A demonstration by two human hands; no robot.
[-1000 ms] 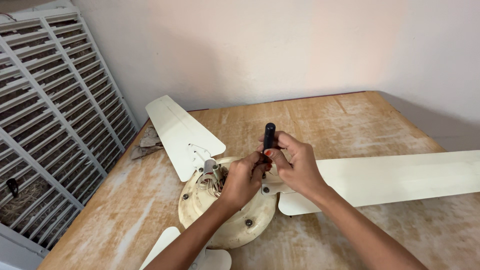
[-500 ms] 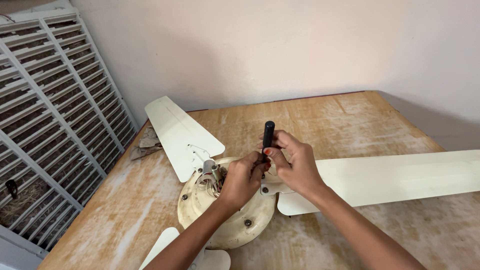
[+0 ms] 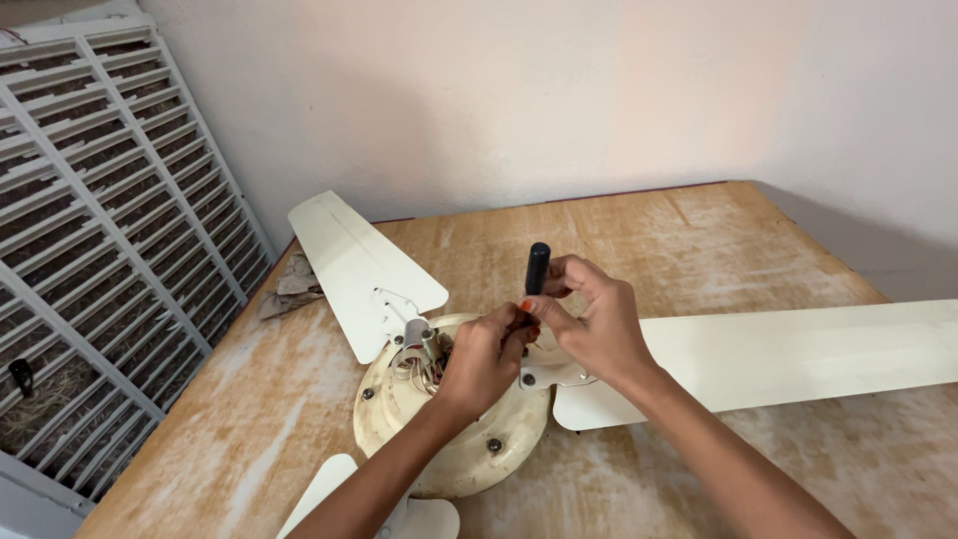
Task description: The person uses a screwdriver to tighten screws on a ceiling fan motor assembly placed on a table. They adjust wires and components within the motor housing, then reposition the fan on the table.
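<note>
While the cream ceiling fan motor [image 3: 449,439] lies on the worn wooden counter [image 3: 249,419], the left hand [image 3: 484,359] rests on top of it with its fingers closed around the lower part of a screwdriver [image 3: 536,274], and the right hand [image 3: 594,319] is closed on the same tool just beside it, the black handle standing upright above both. Further away, one fan blade [image 3: 359,265] points to the white wall [image 3: 559,90], another blade [image 3: 798,354] reaches to the right, and a white louvred panel [image 3: 100,220] stands at the left.
</note>
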